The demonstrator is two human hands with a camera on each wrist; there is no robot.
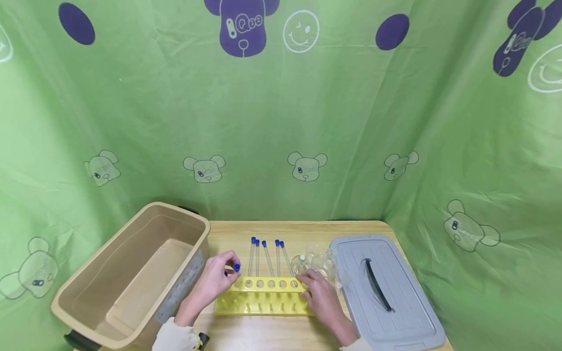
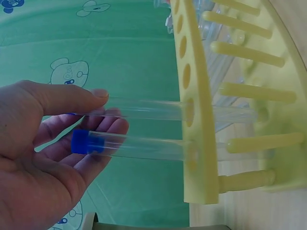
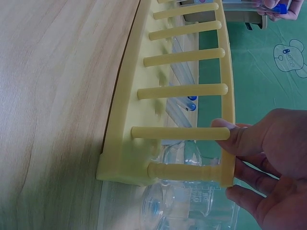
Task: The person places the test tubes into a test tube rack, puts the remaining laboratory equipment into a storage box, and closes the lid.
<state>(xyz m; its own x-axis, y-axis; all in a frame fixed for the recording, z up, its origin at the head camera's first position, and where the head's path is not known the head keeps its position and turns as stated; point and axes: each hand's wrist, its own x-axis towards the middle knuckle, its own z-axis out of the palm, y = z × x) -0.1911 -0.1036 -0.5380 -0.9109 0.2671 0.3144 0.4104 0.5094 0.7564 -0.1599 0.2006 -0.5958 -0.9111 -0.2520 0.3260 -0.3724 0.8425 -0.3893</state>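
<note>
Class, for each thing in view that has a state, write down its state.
Yellow rack: upright
Outer racked tube: capped, upright
Inner racked tube: upright
Five loose tubes: capped, lying behind the rack
Tan bin: uncovered
Gray lid: off the bin, lying flat
Clear glassware: clustered beside the lid
Left fingers: pinching the inner racked tube
Right fingers: gripping the rack's right end

Bright, diffuse light — soft shadows.

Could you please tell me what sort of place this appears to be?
It looks like a curtained-off workspace, perhaps a makeshift booth for handling labware: green cartoon-print fabric hangs on three sides of a wooden table bearing a yellow test-tube rack and blue-capped test tubes.
</note>
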